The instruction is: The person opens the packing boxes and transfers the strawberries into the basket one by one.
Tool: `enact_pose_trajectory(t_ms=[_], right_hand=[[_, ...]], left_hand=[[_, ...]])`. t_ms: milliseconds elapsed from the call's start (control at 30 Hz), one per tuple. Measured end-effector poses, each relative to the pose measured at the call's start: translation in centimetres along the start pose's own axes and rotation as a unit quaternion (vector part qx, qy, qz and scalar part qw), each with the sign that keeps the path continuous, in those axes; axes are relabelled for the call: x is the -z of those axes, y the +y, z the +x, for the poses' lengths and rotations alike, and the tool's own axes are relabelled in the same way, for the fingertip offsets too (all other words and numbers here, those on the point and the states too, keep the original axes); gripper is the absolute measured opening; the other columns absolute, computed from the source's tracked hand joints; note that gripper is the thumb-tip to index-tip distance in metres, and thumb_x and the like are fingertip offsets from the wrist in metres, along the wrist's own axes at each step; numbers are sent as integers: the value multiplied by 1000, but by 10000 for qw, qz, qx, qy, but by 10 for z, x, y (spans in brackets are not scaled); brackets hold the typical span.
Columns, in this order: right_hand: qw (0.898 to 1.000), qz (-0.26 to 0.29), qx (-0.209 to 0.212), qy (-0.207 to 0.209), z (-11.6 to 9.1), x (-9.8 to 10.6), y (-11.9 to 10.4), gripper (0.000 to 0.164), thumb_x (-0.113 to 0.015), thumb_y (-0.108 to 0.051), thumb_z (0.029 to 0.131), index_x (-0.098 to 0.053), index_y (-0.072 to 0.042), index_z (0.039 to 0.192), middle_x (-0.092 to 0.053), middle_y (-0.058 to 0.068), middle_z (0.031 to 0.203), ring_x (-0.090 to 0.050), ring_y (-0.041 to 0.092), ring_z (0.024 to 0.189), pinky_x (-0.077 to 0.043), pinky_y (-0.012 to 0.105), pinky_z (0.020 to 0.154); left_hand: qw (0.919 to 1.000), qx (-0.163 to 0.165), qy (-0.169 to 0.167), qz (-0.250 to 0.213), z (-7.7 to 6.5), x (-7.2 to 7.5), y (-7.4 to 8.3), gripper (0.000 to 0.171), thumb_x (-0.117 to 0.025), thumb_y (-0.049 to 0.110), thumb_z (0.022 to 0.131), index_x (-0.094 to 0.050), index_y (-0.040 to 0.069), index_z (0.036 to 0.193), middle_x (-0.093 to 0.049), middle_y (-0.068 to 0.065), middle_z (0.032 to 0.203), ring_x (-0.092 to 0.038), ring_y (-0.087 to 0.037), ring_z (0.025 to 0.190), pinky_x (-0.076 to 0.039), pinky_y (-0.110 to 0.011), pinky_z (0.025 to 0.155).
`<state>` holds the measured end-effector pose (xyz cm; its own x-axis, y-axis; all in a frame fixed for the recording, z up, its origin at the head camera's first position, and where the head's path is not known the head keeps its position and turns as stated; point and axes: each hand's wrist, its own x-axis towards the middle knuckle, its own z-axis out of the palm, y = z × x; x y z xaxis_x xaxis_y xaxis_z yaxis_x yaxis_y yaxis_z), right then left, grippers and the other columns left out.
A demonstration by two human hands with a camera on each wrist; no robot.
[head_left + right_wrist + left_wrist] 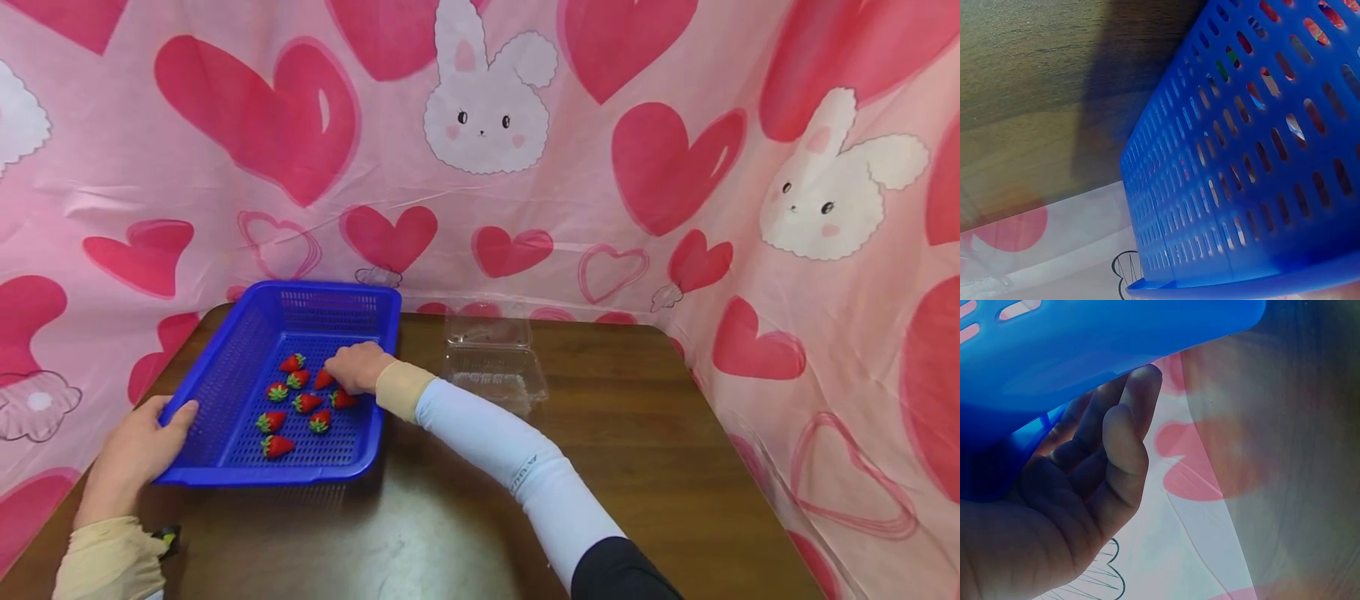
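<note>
A blue plastic basket [255, 475] with slotted walls holds several red strawberries [277, 447] with green leaves. My left hand [142, 446] grips its left rim, thumb on top; the left wrist view shows the curled fingers [1141, 394] under the blue edge. Inside the basket, my right hand [358, 367] reaches over the right wall, fingers bent down and pinching a strawberry [324, 379] at the fingertips. Another strawberry [342, 398] lies just below that hand. In the right wrist view the basket's slotted wall [1235, 156] hides the hand.
Right of the basket, a clear plastic clamshell box [491, 367] stands with its lid raised on the brown wooden table [622, 450]. A pink curtain [585, 192] with hearts and rabbits hangs behind and around the table.
</note>
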<state>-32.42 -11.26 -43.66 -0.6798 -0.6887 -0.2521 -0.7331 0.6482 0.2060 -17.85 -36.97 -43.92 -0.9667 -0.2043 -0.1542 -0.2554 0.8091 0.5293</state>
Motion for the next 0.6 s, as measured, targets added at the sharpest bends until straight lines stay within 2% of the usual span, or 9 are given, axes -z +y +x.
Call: enact_pose_trajectory(t_ms=[167, 300, 467, 600], right_hand=[[10000, 1, 4, 35, -1, 1, 1, 11, -57, -21, 96, -65, -24, 102, -69, -6, 105, -63, 12, 88, -56, 33, 75], [9996, 106, 40, 243, -5, 10, 5, 8, -58, -19, 95, -64, -24, 96, -68, -6, 100, -63, 12, 85, -56, 34, 73], [9949, 424, 164, 902, -20, 36, 18, 12, -50, -18, 98, -62, -21, 95, -64, -5, 85, -62, 13, 77, -55, 33, 66], [9844, 628, 386, 1596, -46, 58, 36, 14, -48, -21, 99, -60, -18, 92, -57, -6, 74, -60, 13, 72, -52, 32, 60]], left_hand=[[9996, -206, 162, 59, 2, -2, -1, 67, -35, 44, 103, -35, -15, 136, -44, -46, 122, -47, -61, 104, -43, -68, 81], [9993, -291, 206, 94, 5, -2, -2, 64, -36, 42, 103, -36, -15, 134, -45, -46, 121, -48, -61, 103, -43, -68, 81], [9985, -499, 173, 117, 11, 3, -3, 64, -36, 41, 104, -37, -18, 131, -45, -47, 121, -48, -61, 103, -42, -67, 84], [9980, -618, -121, 5, 17, 9, -5, 66, -29, 41, 105, -36, -20, 130, -46, -48, 118, -50, -60, 101, -42, -64, 84]])
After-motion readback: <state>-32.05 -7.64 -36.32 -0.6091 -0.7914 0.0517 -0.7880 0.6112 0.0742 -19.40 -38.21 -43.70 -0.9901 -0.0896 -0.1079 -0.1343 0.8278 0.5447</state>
